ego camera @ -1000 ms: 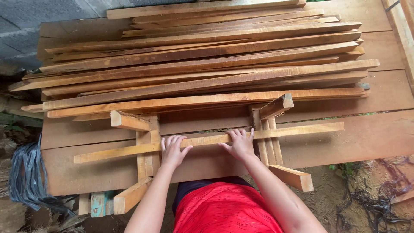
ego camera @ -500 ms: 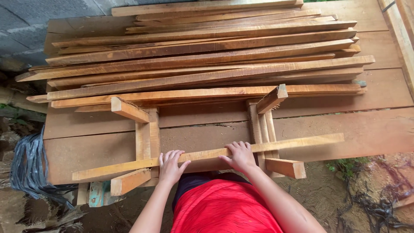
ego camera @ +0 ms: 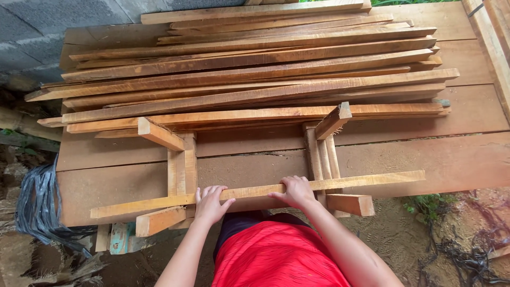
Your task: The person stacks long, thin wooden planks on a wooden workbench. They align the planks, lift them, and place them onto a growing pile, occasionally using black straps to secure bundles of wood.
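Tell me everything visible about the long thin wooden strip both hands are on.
The long thin wooden strip is pale, rough-sawn wood with a square-looking section. It lies nearly level, tilted slightly up to the right, across two wooden support frames at the near edge of the brown plank table. Its ends overhang both frames. The left hand and right hand rest on its middle, fingers curled over the top. It lies apart from the stacked strips behind.
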